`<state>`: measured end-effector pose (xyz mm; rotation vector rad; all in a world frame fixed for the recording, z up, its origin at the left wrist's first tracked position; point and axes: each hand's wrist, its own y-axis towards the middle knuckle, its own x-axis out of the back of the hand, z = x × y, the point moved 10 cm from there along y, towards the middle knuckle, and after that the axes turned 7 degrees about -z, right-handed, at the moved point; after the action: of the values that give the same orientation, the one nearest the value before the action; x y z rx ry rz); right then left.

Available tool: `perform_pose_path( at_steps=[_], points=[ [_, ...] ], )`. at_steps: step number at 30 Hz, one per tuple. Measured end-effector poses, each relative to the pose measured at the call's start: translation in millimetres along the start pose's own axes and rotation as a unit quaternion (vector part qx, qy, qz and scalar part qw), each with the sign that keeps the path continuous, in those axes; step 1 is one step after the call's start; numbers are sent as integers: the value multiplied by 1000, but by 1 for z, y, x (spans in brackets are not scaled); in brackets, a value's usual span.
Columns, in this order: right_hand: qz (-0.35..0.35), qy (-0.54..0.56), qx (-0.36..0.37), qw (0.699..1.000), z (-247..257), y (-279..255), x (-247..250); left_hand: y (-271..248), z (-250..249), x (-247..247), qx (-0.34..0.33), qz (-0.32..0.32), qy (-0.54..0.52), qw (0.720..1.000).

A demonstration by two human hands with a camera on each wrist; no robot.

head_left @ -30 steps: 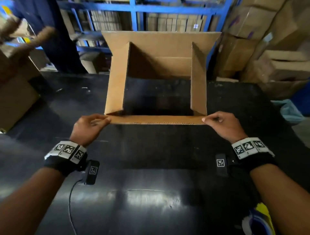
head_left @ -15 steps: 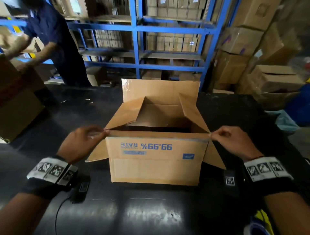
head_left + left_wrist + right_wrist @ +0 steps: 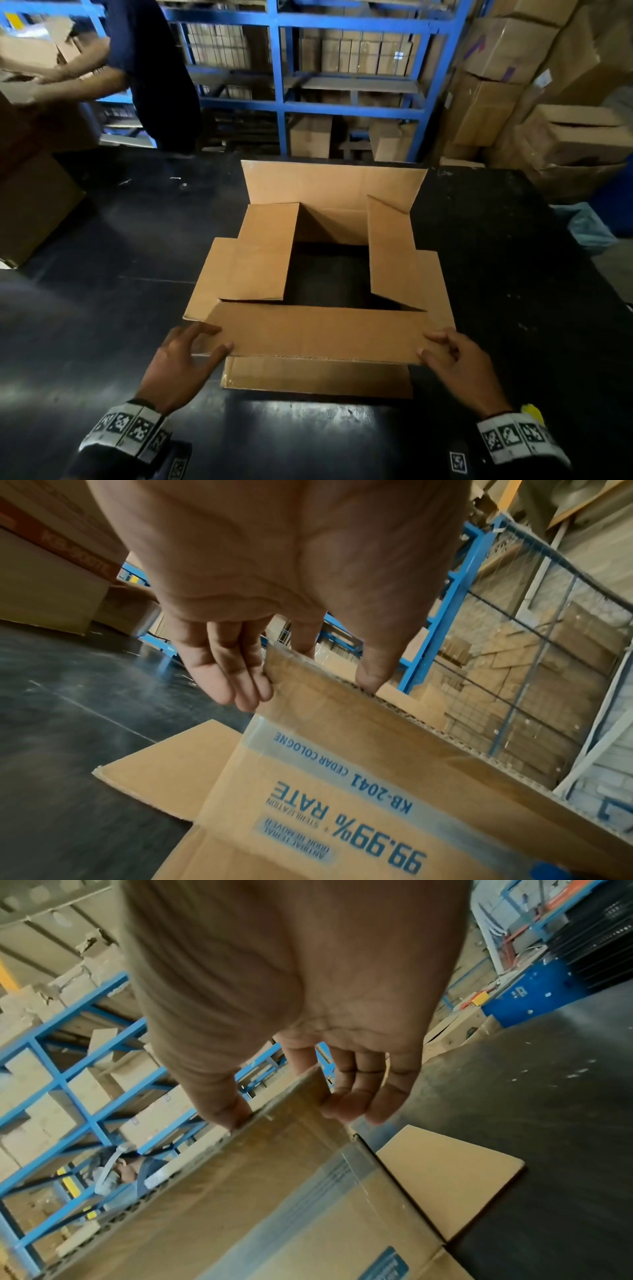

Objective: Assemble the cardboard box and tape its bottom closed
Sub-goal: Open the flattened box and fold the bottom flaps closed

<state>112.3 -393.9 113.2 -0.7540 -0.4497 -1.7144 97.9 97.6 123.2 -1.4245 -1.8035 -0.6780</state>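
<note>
Now the brown corrugated cardboard box [image 3: 318, 274] with blue lettering stands on the black glossy worktable [image 3: 102, 308], printed side toward the person and upside down. Its two short flaps are folded inward, and the far long flap stands upright. The near long flap [image 3: 318, 334] is tipped over the opening. The left hand [image 3: 181, 363] pinches that flap's left end, thumb on the cut edge and fingers [image 3: 236, 685] against its outer face. The right hand [image 3: 459, 359] pinches the right end in the same way, thumb on the edge.

This looks like the folding of the bottom flaps, with no tape roll visible in any view. To do it well, both ends should probably go down evenly, so the near long flap lies flat on the short flaps without buckling along its crease. The far long flap can then come down to meet it in a straight seam.

Around the box the worktable shows open surface on all sides. Another brown carton [image 3: 30, 205] sits well off to the left, where a second person [image 3: 150, 68] is working.
</note>
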Motion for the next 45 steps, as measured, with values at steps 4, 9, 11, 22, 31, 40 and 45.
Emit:
perform_pose_path(
  at_steps=[4, 9, 11, 22, 31, 40, 45],
  points=[
    [-19, 21, 5, 1000, 2, -6, 16, -6, -4, 9, 2, -4, -16, 1000],
    [-12, 19, -1, 1000, 4, -11, 14, -13, -9, 4, 3, -6, -15, 1000],
    [-14, 25, -1, 1000, 0, -11, 15, -14, -13, 1, -2, -3, -18, 1000],
    [50, 150, -102, 982, -15, 18, 14, 26, 58, 17, 28, 10, -155, 987],
    [104, 279, -128, 946, -17, 62, -25, 69, 42, -39, 21, 82, -128, 988],
    [41, 381, -186, 905, -26, 69, -34, 88, 12, -59, 104, 15, -216, 971],
    [36, 174, -120, 977, -21, 92, -50, 103, 12, -69, 130, 3, -103, 986]
  ],
)
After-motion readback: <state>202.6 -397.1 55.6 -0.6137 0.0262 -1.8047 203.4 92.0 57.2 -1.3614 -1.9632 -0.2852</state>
